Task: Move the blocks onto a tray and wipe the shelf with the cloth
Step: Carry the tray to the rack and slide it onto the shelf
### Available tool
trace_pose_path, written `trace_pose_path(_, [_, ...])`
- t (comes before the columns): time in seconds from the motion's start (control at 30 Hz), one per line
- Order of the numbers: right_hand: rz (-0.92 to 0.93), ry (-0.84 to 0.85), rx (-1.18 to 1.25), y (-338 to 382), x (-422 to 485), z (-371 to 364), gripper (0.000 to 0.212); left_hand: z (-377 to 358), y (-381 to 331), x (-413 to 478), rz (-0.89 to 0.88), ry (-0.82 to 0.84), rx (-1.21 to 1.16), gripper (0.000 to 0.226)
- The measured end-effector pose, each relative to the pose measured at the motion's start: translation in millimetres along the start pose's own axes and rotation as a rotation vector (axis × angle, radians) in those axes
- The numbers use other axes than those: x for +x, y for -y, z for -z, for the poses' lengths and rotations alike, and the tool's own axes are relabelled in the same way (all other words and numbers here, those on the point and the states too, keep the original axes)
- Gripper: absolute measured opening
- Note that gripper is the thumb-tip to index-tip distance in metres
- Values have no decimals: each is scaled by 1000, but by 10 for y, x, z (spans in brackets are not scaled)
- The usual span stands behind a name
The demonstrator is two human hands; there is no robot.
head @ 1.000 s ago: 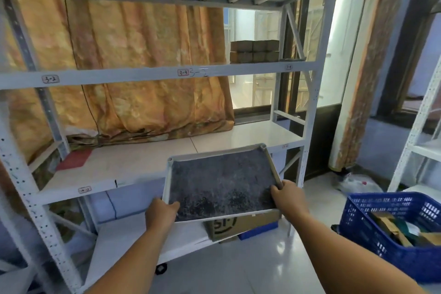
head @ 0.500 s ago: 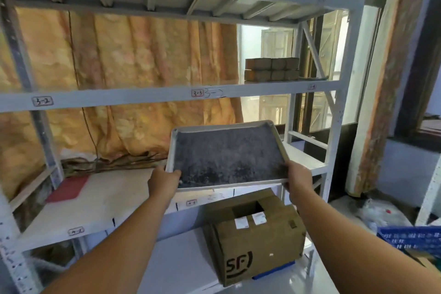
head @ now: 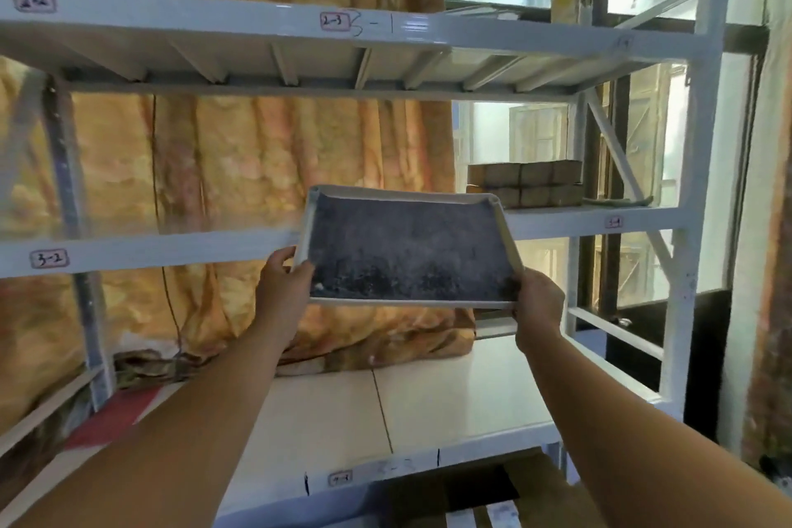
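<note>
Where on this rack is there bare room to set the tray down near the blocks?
The shelf holding the blocks looks bare left of the stack, behind the tray held by the left hand and right hand. The stack's right is crowded by a flat object and the brace. The lower shelf is wide open right of the red sheet.

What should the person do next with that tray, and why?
Probably slide the tray onto the shelf beside the blocks. Both the left hand and the right hand hold the tray at that shelf's height, and the blocks sit just to its right, not yet on it.
</note>
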State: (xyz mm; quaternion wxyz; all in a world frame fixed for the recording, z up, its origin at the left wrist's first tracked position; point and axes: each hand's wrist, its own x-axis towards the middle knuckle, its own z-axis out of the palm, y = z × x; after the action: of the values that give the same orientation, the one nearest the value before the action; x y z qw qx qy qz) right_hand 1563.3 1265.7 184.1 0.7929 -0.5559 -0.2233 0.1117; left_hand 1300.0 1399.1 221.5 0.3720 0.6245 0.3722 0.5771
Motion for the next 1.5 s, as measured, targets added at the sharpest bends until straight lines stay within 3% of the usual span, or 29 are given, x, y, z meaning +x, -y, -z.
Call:
trace_pose_path(0.17, [154,49,-97,136,641,-126,32,-321,-233,355,-37,2,-40,36])
trace_pose_path(0.27, [325,126,-259,177,895,-188,27,-464,-288,542,-10,2,-112,32])
trace_pose_path(0.4, [410,139,-338,179,1188,-279,25,-645,-308,719,-48,-37,-124,23])
trace_pose_path(0.63, [437,141,-573,363,1789,-626,29,-793,-269,1351,-95,12,236,29])
trace_pose_path(0.77, [448,154,-681,491,2114,-915,29,-879,-238,1766,-118,25,405,11])
trace_pose_path(0.83, [405,148,-715,530,2271,-1070,27,-941,-204,1993,-87,31,466,20])
trace_pose_path(0.93, [340,156,-804,515,2493,-1241,26,-1056,-148,2280,6,41,513,17])
trace_pose_path(1.03, [316,169,-933,444,2673,-1360,29,-1151,-31,2517,45,50,528,42])
trace_pose_path(1.23, [206,188,-961,276,2904,-1515,38,-1266,110,2753,79,142,631,33])
trace_pose_path(1.5, [308,243,-1121,201,3152,-1580,25,-1378,129,2807,72,211,786,36])
